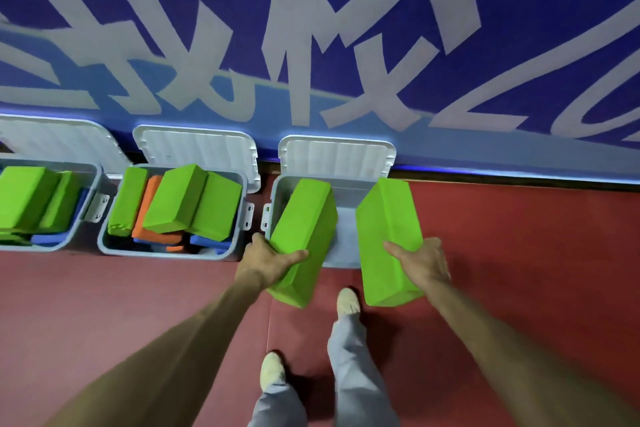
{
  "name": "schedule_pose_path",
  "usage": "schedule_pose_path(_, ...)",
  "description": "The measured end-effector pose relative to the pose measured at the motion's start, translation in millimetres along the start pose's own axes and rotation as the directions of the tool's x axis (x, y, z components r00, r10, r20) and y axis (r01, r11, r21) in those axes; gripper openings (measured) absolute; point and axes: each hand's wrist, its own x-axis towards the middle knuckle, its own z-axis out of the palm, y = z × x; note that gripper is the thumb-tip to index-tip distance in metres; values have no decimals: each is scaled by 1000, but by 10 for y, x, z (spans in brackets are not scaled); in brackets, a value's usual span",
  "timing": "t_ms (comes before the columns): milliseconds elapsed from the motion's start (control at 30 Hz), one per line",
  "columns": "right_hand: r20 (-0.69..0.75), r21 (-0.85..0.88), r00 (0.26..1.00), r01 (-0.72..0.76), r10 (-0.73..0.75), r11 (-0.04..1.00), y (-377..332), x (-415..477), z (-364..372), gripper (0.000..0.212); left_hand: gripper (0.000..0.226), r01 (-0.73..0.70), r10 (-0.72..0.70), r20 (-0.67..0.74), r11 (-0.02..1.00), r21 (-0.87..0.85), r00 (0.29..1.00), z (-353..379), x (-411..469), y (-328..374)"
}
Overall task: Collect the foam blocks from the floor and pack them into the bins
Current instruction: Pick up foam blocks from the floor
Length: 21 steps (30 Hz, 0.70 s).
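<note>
Foam fills both hands: the left hand (272,262) grips the left block (304,218), thumb laid across its upper face and the other fingers (259,240) curled round its outer edge. The right hand (424,262) clamps the right block (388,218) the same way, its remaining fingers hidden behind. Just beyond the fingertips stands the open bin (277,198), its lid (336,156) propped back, and what shows inside looks bare. To pack well, I would lower each block flat and side by side before loosening the grip, not drop them askew like the green, orange and blue pile in the middle bin (166,255), left of the left fingers. Farther left sits another bin (95,180). Below the hands lies a red floor (519,253); behind the bins rises a blue wall (519,45) with pale lettering.
</note>
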Motion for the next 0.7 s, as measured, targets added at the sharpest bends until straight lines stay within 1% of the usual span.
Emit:
schedule_pose_path(200, 119, -31, 990, -66, 69, 997, -124, 1486, 340, 89, 90, 49, -49, -1, 989, 137, 999, 603, 1059, 623)
schedule_pose_path(300, 113, -71, 986, -119, 126, 990, -80, 2161, 663, 90, 97, 74, -79, 19, 978, 195, 997, 1065, 1707, 772)
schedule_pose_path(367, 104, -89, 980, -159, 167, 983, -17, 2578, 943, 92, 96, 106, -117, 33, 968, 229, 993, 1416, 2168, 792)
schedule_pose_path(433, 108, -84, 978, -169, 178, 982, 65, 2956, 1228, 96, 91, 97, -118, 52, 948, 303, 992, 1738, 2580, 802)
schedule_pose_path(500, 155, -84, 978, -125, 136, 989, 223, 3326, 1569, 103, 90, 72, -102, 57, 919, 388, 993, 2073, 2976, 733)
schedule_pose_path(567, 212, -124, 971, -83, 108, 989, 396, 3654, 1890, 105, 90, 76, -107, 51, 905, 419, 993, 2367, 3323, 608)
schedule_pose_path(633, 246, -159, 962, -80, 118, 984, 551, 3934, 2177, 110, 88, 114, -145, 41, 897, 427, 989, 2630, 3601, 452)
schedule_pose_path(700, 270, -187, 954, -78, 128, 979, 691, 4171, 2453, 106, 90, 146, -177, 28, 883, 446, 984, 2849, 3828, 299)
